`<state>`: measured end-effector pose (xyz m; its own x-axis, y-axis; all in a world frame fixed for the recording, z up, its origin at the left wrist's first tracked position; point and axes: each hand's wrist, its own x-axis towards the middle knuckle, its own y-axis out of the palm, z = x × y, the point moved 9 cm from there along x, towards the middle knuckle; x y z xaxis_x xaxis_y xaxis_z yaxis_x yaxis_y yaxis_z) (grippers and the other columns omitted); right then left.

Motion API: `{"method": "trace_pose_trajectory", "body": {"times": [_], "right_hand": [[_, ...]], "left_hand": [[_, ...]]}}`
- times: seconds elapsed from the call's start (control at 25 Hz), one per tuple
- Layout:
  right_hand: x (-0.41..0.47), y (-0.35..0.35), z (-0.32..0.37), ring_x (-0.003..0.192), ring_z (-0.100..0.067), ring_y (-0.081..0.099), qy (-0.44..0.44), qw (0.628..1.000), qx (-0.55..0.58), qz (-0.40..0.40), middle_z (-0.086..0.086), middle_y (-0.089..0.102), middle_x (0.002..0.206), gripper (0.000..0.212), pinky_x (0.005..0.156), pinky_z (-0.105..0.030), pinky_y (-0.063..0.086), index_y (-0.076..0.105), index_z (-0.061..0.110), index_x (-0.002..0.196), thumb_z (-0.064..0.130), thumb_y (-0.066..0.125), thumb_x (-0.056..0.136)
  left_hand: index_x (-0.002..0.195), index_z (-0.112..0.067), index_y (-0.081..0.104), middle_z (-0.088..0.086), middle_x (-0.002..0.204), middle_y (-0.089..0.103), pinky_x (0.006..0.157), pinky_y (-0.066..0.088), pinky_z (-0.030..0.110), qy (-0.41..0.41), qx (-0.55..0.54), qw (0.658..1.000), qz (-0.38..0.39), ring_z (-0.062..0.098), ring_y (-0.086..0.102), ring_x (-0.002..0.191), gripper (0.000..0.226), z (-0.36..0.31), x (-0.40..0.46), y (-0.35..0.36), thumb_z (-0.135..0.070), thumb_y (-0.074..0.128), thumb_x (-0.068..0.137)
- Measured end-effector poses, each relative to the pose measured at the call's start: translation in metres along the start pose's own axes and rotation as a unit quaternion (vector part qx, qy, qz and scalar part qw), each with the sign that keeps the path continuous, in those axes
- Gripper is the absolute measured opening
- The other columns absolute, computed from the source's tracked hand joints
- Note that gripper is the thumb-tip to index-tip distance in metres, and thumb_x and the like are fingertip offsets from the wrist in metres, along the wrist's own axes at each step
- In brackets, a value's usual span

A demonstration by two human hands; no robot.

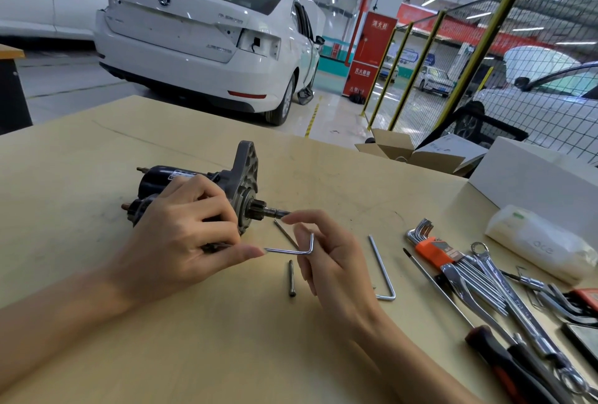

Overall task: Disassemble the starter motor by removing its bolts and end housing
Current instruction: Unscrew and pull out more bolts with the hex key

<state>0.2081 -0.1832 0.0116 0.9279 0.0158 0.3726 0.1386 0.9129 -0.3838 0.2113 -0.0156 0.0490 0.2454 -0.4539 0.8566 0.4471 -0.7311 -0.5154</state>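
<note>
The starter motor [181, 183] lies on its side on the tan workbench [161, 339], its grey end housing [246, 173] and pinion shaft [275, 211] pointing right. My left hand [187, 235] grips the motor body from the near side, fingers curled over it. My right hand [326, 258] holds a small L-shaped hex key [291, 250], whose long arm points left toward the motor near my left thumb. One removed long bolt [291, 278] lies on the bench below the key. A second thin bolt [284, 232] lies partly behind my right hand.
A larger hex key [382, 269] lies right of my right hand. Further right are a hex key set in an orange holder [433, 248], spanners [495, 277], a screwdriver [504, 358] and a white plastic bag [540, 241]. A white box [534, 177] stands at the bench's right edge.
</note>
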Motion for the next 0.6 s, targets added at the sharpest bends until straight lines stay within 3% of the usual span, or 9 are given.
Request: {"method": "trace_pose_trajectory", "body": {"times": [0.08,0.24,0.32,0.48,0.6], "right_hand": [[0.000,0.000,0.000,0.046,-0.005,0.040,0.008,1.000,-0.014,-0.005,0.004,0.046,0.051,0.019,0.049,-0.026,0.035,0.064,0.034,0.098,0.039,0.045,0.101],[0.000,0.005,0.004,0.042,-0.004,0.041,0.005,1.000,0.007,0.016,0.004,0.046,0.045,0.054,0.048,-0.022,0.035,0.063,0.015,0.068,0.054,0.040,0.097],[-0.002,0.009,0.008,0.041,-0.004,0.040,-0.001,0.999,0.016,0.040,0.006,0.043,0.042,0.061,0.048,-0.018,0.034,0.059,0.012,0.056,0.057,0.041,0.094],[-0.004,0.011,0.015,0.044,-0.004,0.036,-0.019,0.997,0.035,0.060,0.008,0.039,0.043,0.059,0.050,-0.017,0.031,0.051,0.008,0.053,0.053,0.047,0.090],[-0.005,0.010,0.017,0.044,-0.007,0.038,-0.030,0.995,0.071,0.064,0.007,0.042,0.044,0.045,0.050,-0.017,0.032,0.054,0.010,0.058,0.045,0.048,0.086]], "left_hand": [[0.058,-0.019,0.068,-0.012,0.070,0.062,0.086,0.030,0.023,-0.004,-0.003,1.000,0.002,0.011,0.050,0.085,0.043,0.000,0.001,0.000,-0.052,0.065,0.086],[0.058,-0.020,0.067,-0.012,0.071,0.062,0.082,0.031,0.028,0.006,0.005,1.000,0.007,0.012,0.050,0.086,0.043,-0.002,-0.001,0.001,-0.054,0.066,0.085],[0.058,-0.019,0.066,-0.012,0.071,0.062,0.081,0.031,0.029,0.013,0.015,1.000,0.012,0.013,0.050,0.087,0.044,-0.003,0.000,0.001,-0.054,0.066,0.085],[0.060,-0.019,0.067,-0.011,0.071,0.063,0.082,0.031,0.028,0.016,0.023,1.000,0.015,0.014,0.050,0.086,0.043,-0.003,-0.001,0.001,-0.052,0.065,0.086],[0.061,-0.018,0.069,-0.010,0.071,0.063,0.082,0.031,0.028,0.012,0.027,0.999,0.011,0.014,0.051,0.085,0.040,-0.002,0.000,0.002,-0.048,0.065,0.088]]}}
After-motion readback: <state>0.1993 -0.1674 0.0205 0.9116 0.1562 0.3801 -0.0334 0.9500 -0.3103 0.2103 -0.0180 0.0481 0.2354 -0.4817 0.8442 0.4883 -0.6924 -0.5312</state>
